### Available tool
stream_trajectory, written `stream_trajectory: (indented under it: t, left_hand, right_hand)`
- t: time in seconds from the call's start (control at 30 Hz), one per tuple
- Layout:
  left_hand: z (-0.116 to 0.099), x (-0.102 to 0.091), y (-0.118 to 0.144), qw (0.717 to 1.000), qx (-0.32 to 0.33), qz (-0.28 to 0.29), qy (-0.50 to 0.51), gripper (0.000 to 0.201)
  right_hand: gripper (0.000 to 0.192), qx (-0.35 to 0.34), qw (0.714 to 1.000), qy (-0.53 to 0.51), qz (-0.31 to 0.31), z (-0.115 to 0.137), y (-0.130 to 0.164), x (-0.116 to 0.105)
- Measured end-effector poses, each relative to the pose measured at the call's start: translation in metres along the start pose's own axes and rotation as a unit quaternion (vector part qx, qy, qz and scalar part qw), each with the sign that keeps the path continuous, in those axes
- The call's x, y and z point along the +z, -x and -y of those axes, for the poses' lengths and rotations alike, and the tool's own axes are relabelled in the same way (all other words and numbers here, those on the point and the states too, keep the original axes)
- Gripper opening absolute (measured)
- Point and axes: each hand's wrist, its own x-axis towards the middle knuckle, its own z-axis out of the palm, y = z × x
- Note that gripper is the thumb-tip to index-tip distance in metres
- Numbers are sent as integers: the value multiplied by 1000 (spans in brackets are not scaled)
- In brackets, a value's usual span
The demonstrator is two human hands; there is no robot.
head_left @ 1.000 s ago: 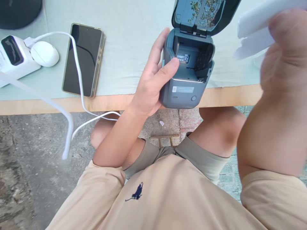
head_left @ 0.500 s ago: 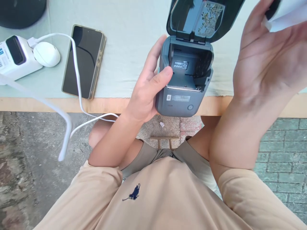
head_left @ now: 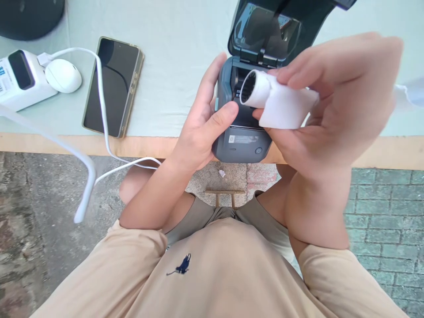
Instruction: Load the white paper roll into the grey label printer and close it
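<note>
My left hand (head_left: pixel 202 128) grips the left side of a small grey label printer (head_left: pixel 243 143) that sits at the table's front edge, thumb on its top. Its dark lid (head_left: pixel 268 28) stands open at the back. My right hand (head_left: pixel 334 101) holds a white paper roll (head_left: pixel 278 104) with a hollow core just above the printer's open compartment, hiding most of it.
A black phone (head_left: pixel 112 86) lies on the pale green table cloth (head_left: pixel 175 53) to the left. Further left are a white charger block (head_left: pixel 21 79), a white oval device (head_left: pixel 62 75) and a white cable (head_left: pixel 102 110) hanging over the wooden table edge (head_left: pixel 66 145).
My right hand came down from the upper right and now holds the paper roll over the open printer. The left hand kept its grip on the printer.
</note>
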Motion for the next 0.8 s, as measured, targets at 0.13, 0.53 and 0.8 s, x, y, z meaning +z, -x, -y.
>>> stream_trajectory:
  t: [0.13,0.53,0.8]
  left_hand:
    - [3,-5,-2,999,31,31,1,67]
    - [8,-7,-4,996,62,51,-32,56]
    - [17,-25,-12,983,108,83,-127,74]
  right_hand:
    - [16,-22,997,60,-31,2,-3,3]
    - [11,-24,995,79,62,-2,-1,-1]
    - [7,-94,990,-19,105,-1,5,-4]
